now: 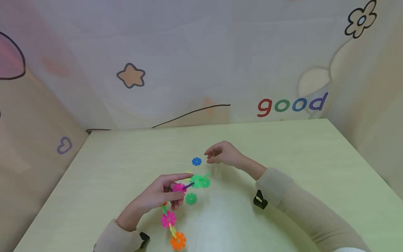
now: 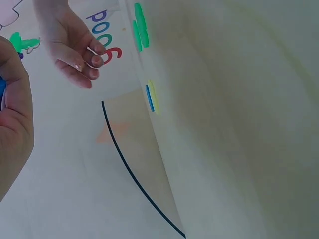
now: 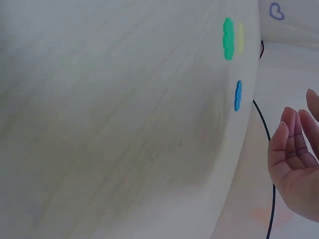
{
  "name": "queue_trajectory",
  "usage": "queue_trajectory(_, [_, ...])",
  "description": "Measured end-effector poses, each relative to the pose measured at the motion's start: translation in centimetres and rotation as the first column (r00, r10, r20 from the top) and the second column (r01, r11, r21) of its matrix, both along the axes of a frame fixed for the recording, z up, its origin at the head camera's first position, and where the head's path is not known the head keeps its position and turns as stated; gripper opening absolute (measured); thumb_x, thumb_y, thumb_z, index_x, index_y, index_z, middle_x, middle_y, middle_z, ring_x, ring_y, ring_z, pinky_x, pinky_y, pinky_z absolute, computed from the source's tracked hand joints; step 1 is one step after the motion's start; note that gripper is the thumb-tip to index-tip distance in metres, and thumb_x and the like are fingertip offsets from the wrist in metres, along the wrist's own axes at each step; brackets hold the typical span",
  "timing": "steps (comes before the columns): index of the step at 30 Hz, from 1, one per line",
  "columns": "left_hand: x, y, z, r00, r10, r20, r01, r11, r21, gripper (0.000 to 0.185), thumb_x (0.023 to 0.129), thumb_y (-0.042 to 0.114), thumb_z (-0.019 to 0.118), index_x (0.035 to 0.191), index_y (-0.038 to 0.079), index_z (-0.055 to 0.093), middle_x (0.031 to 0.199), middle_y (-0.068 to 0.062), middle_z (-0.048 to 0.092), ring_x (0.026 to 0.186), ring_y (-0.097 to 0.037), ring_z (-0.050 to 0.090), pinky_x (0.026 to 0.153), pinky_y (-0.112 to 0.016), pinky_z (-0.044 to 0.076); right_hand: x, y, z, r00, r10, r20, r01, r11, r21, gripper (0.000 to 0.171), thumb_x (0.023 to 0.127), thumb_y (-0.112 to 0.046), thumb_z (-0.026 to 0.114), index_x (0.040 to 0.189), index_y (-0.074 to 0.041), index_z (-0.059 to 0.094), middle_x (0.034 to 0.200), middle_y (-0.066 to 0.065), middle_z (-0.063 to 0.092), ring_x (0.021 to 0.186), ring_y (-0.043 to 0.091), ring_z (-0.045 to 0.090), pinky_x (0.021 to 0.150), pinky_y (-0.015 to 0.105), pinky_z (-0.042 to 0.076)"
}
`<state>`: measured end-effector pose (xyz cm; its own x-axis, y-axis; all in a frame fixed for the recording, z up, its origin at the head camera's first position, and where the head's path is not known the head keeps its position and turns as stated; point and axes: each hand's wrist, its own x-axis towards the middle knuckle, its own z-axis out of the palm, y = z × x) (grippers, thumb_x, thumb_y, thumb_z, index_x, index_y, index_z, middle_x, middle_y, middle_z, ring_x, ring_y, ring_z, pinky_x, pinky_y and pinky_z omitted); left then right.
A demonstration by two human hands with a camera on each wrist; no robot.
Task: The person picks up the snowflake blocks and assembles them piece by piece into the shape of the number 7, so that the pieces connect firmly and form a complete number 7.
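My left hand [image 1: 157, 192] holds a chain of notched plastic discs above the table, its thumb and fingers around a pink disc [image 1: 179, 188]. From there a purple disc [image 1: 188, 186] leads to joined green discs [image 1: 197, 181]. Below the hand hang another pink disc [image 1: 168, 219], a yellow one [image 1: 172, 231] and an orange one [image 1: 178, 241]. My right hand [image 1: 227, 154] holds nothing, its fingers loosely bent, just right of a loose blue disc [image 1: 196, 161]. In the right wrist view this hand [image 3: 294, 159] appears at the right edge.
On the table [image 1: 283, 157] lie a loose green disc [image 1: 191, 198] below the joined ones and a yellow disc [image 3: 241, 38], mostly behind my left index finger in the head view. A printed cloth [image 1: 189, 52] encloses the table's back and sides.
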<state>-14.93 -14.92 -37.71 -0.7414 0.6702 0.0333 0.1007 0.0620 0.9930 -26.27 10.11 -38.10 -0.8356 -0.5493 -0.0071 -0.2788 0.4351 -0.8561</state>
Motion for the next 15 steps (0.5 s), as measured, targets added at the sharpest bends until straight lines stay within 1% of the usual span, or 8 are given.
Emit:
queue_trajectory(4, [0.0, -0.1, 0.2, 1.000, -0.005, 0.000, 0.005, 1.000, -0.013, 0.050, 0.088, -0.002, 0.056, 0.136, -0.002, 0.041, 0.068, -0.030, 0.055, 0.052, -0.014, 0.057, 0.054, -0.028, 0.053, -1.1, -0.7, -0.5, 0.999, 0.037, 0.003, -0.037, 0.999, 0.037, 0.031, 0.079, -0.008, 0.071, 0.107, 0.004, 0.065, 0.078, 0.003, 0.062, 0.071, 0.014, 0.058, 0.059, 0.025, 0.048])
queue_trajectory(8, [-0.1, -0.2, 0.3, 1.000, -0.020, -0.012, 0.020, 1.000, -0.015, 0.050, 0.088, -0.001, 0.056, 0.135, -0.002, 0.041, 0.068, -0.030, 0.055, 0.051, -0.014, 0.057, 0.054, -0.029, 0.053, -2.0, -1.6, -1.0, 0.997, 0.072, -0.011, -0.070, 0.989, 0.132, 0.035, 0.078, -0.011, 0.073, 0.110, -0.001, 0.065, 0.074, 0.003, 0.059, 0.074, 0.015, 0.057, 0.060, 0.024, 0.046])
queue_trajectory(12, [-0.1, -0.3, 0.4, 0.999, -0.032, -0.021, 0.032, 0.999, -0.009, 0.049, 0.088, -0.002, 0.055, 0.135, -0.003, 0.041, 0.068, -0.031, 0.055, 0.051, -0.014, 0.057, 0.054, -0.029, 0.053, -3.0, -2.4, -1.8, 0.995, 0.092, -0.026, -0.083, 0.962, 0.261, 0.040, 0.078, -0.016, 0.074, 0.115, -0.008, 0.065, 0.077, 0.001, 0.056, 0.076, 0.016, 0.051, 0.064, 0.024, 0.043])
queue_trajectory(15, [-0.1, -0.3, 0.5, 0.999, -0.034, -0.019, 0.034, 0.999, -0.016, 0.049, 0.088, -0.002, 0.055, 0.135, -0.002, 0.041, 0.068, -0.031, 0.055, 0.051, -0.014, 0.057, 0.053, -0.028, 0.053, -3.6, -2.9, -2.2, 0.994, 0.106, -0.017, -0.094, 0.939, 0.330, 0.044, 0.077, -0.018, 0.075, 0.119, -0.012, 0.064, 0.079, 0.001, 0.055, 0.076, 0.016, 0.048, 0.066, 0.024, 0.041])
